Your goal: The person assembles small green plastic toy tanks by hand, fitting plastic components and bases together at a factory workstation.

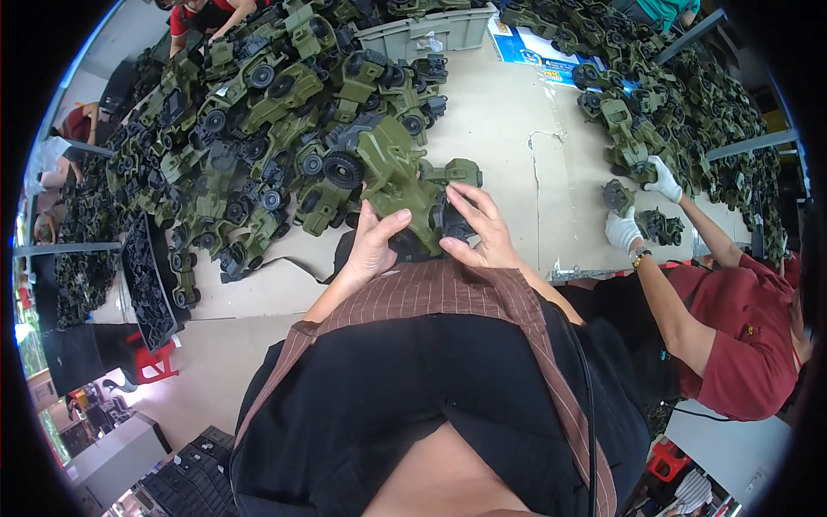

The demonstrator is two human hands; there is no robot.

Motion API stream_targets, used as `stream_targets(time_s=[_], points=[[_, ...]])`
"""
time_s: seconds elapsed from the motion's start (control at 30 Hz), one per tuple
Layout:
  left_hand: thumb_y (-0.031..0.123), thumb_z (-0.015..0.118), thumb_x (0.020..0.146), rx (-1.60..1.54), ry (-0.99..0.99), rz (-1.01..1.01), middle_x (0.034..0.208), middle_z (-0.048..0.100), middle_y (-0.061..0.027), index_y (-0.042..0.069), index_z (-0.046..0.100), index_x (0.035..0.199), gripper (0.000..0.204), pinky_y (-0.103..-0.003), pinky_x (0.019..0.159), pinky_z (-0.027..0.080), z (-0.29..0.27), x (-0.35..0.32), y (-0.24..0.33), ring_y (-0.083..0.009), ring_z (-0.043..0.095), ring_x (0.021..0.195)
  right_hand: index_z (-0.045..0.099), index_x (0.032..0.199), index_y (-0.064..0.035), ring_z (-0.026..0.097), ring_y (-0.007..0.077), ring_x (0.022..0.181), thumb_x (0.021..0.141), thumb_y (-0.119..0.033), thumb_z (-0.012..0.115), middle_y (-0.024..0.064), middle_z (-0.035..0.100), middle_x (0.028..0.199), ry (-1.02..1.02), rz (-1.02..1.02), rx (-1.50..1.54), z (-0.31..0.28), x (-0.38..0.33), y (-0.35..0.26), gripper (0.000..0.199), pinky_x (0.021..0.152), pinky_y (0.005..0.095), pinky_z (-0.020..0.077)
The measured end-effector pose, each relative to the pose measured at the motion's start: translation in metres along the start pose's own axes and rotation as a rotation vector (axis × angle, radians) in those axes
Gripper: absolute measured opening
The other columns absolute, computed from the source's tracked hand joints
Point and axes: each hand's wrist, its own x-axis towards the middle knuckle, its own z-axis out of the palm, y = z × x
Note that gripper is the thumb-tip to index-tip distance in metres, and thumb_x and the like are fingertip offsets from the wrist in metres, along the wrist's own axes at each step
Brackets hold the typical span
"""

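Observation:
Between my two hands I hold a green toy truck (398, 185) with black wheels, tilted over the near edge of the table. My left hand (376, 246) grips its lower left side, with the thumb lying along the green body. At the other side my right hand (482, 231) closes around the black wheel end, fingers on top and thumb below. Just behind the truck lies another green toy vehicle (463, 171). A big heap of green toy vehicles (258, 121) fills the table to the left.
A grey bin (431, 34) stands at the back beside a blue and white printed sheet (534, 52). More vehicles (689, 129) are piled on the right, where a co-worker's white gloved hands (624, 231) handle parts. A black tray (148, 280) of small parts sits at the left edge.

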Motion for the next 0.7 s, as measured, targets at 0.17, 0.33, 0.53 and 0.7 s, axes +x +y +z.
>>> stream_targets(time_s=[0.17, 0.33, 0.53, 0.7], points=[[0.006, 0.058, 0.071, 0.029, 0.005, 0.012, 0.114, 0.045, -0.0098, 0.004, 0.029, 0.123, 0.06, -0.032, 0.09, 0.036, -0.002, -0.001, 0.0, -0.0187, 0.045, 0.105, 0.045, 0.121, -0.0036, 0.047, 0.0294, 0.105, 0.07, -0.023, 0.066, 0.0155, 0.045, 0.121, -0.018, -0.037, -0.09, 0.0, 0.0, -0.002, 0.058, 0.089, 0.0358, 0.0373], [0.008, 0.059, 0.072, 0.051, -0.009, -0.016, 0.114, 0.045, -0.0095, 0.003, 0.03, 0.123, 0.059, -0.031, 0.091, 0.035, 0.0, -0.003, 0.001, -0.0182, 0.044, 0.106, 0.044, 0.123, -0.0056, 0.048, 0.0294, 0.105, 0.07, -0.023, 0.066, 0.0152, 0.045, 0.121, -0.032, -0.006, -0.12, 0.001, -0.002, -0.004, 0.06, 0.089, 0.0357, 0.0376], [0.012, 0.06, 0.075, 0.218, -0.04, 0.017, 0.113, 0.046, -0.0078, 0.002, 0.032, 0.122, 0.055, -0.029, 0.09, 0.035, -0.004, -0.005, -0.003, -0.0159, 0.044, 0.104, 0.039, 0.127, -0.0091, 0.044, 0.0277, 0.109, 0.071, -0.016, 0.066, 0.0142, 0.042, 0.124, -0.105, 0.022, -0.036, 0.001, -0.011, 0.004, 0.063, 0.092, 0.0335, 0.0359], [0.011, 0.058, 0.077, 0.28, -0.022, -0.036, 0.11, 0.046, -0.007, 0.002, 0.034, 0.119, 0.049, -0.029, 0.089, 0.035, -0.008, -0.008, -0.009, -0.0139, 0.043, 0.102, 0.04, 0.125, -0.0041, 0.046, 0.0293, 0.106, 0.071, -0.02, 0.067, 0.0151, 0.044, 0.12, -0.126, 0.021, 0.014, 0.001, -0.014, 0.006, 0.063, 0.088, 0.0332, 0.0391]])
